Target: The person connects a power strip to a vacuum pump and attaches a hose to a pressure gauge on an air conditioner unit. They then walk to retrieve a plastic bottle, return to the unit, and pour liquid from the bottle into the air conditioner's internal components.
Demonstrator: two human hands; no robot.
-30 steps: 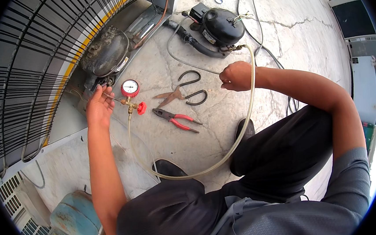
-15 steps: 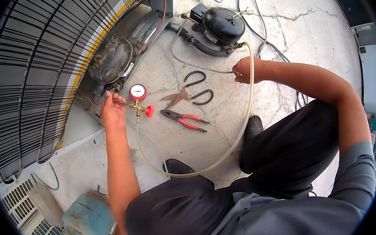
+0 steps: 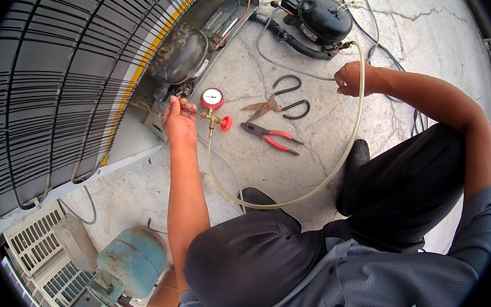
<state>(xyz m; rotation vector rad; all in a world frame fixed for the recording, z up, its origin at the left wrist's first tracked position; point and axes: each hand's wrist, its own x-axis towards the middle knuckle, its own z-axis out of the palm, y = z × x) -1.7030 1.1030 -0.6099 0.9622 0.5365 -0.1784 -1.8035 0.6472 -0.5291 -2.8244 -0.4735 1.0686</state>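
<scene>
At eleven o'clock I see the left hand point(image 3: 179, 122) pinching a thin pipe point(image 3: 196, 112) beside the red-rimmed pressure gauge point(image 3: 212, 98) (far end hard to make out); at two, the right hand point(image 3: 358, 79) grips grey cable point(image 3: 297, 71). Seemingly a steadying step, calling for stillness.

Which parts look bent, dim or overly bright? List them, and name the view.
Head view: the wire grille bows toward the rim, with black corners around the fisheye circle; head view: the concrete floor is pale and bright; head view: the dusty compressor sits in dimmer light; head view: the pressure gauge shows clearly, though its markings are too small to read.
</scene>
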